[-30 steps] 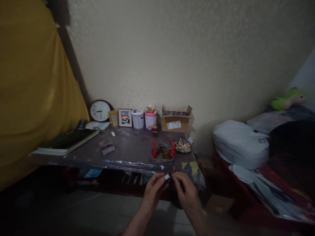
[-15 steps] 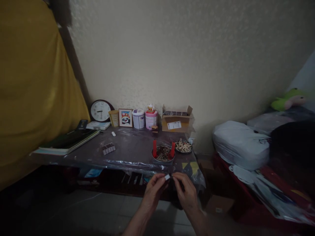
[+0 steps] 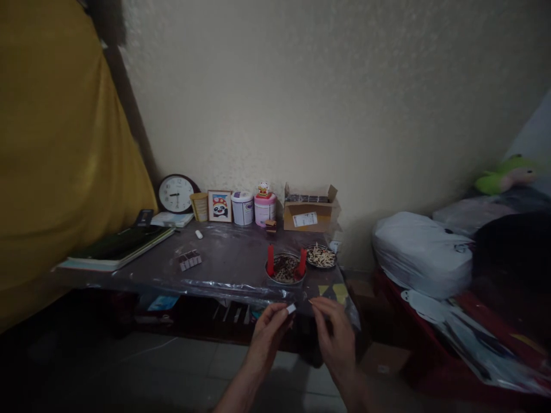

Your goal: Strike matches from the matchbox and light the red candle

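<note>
At the lower centre of the view, in front of the table (image 3: pixel 228 261), the left hand (image 3: pixel 270 327) is closed in a pinch, thumb against fingers, with a small white-ended box (image 3: pixel 291 308) projecting from the grip toward the right hand (image 3: pixel 332 327). The right hand is raised opposite it, apart from the box; its thumb and forefinger come together at the tips, but whether they grip a thin item is too small to tell. Just beyond the hands, near the table's front edge, yellow patches (image 3: pixel 340 292) show beside a round metal bowl (image 3: pixel 286 282) with dark, speckled contents. Two red pieces (image 3: pixel 270 261) stand upright in the bowl, one at each side. Adjacent to the bowl, to the right and slightly farther back, a dish (image 3: pixel 321 267) carries a loose heap of pale sticks (image 3: pixel 322 256). To the left, well apart from the bowl, a row of small boxes (image 3: pixel 190 261) lies on the table. Along the wall, from left to right, are positioned a round clock (image 3: pixel 175 193), a yellow cup (image 3: pixel 198 207), a framed panda picture (image 3: pixel 220 206), a white tub (image 3: pixel 242 209), a pink tub (image 3: pixel 264 212) bearing a figurine (image 3: pixel 264 189), and an open cardboard box (image 3: pixel 306 221).
</note>
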Motion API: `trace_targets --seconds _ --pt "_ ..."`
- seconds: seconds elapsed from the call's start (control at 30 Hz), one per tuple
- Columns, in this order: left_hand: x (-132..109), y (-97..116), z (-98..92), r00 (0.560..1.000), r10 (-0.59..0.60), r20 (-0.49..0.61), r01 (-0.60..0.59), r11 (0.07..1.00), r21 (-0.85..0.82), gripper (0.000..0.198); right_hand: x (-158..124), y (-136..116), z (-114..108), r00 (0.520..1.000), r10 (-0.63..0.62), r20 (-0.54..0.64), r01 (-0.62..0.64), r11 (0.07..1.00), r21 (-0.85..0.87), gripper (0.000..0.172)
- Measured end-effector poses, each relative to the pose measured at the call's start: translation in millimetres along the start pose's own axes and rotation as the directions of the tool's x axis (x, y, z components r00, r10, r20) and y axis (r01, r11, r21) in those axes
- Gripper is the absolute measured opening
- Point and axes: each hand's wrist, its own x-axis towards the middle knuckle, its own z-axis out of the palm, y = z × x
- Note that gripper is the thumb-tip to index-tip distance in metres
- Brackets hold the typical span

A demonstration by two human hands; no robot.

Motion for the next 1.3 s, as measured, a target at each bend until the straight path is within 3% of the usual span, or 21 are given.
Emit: trace_targets --seconds 0.1,0.17,0.37,0.53,0.77,0.97,1.3 --pt "0.4 -0.4 -0.7 1.000 0.012 0.016 -0.012 1.000 -0.014 0.017 -0.9 0.4 0.9 0.993 -0.079 0.088 0.079 0.997 0.003 0.019" --pt "-0.5 0.9 -0.1 1.000 0.026 0.015 -0.026 1.000 -0.008 0.018 -3.9 10.4 5.3 0.981 -0.056 0.184 0.063 0.997 -0.033 0.018" --pt "-4.6 9.1 3.0 1.000 0.022 0.007 -0.022 0.999 0.042 0.022 -4.5 36.3 5.3 0.952 0.303 0.042 -0.301 0.952 -0.055 0.018" --pt "-4.6 10.3 2.9 1.000 0.027 -0.005 -0.027 0.998 0.054 0.021 1.7 33.4 -2.4 0.937 0.346 -0.040 -0.348 0.936 -0.060 0.019" --pt "-3.0 8.6 -1.8 1.000 0.016 -0.002 -0.016 0.999 0.049 0.020 1.1 37.3 -3.4 0.875 0.465 -0.135 -0.480 0.870 -0.115 0.024" --pt "-2.1 7.1 -3.0 1.000 0.027 0.003 -0.027 0.998 0.063 0.019 -0.5 43.6 -2.7 0.908 0.386 -0.163 -0.406 0.907 -0.114 0.024" --pt "-2.6 5.3 -4.1 0.999 0.035 0.011 -0.036 0.996 0.087 0.015 1.7 40.1 -6.8 0.939 0.333 -0.087 -0.340 0.937 -0.079 0.020"
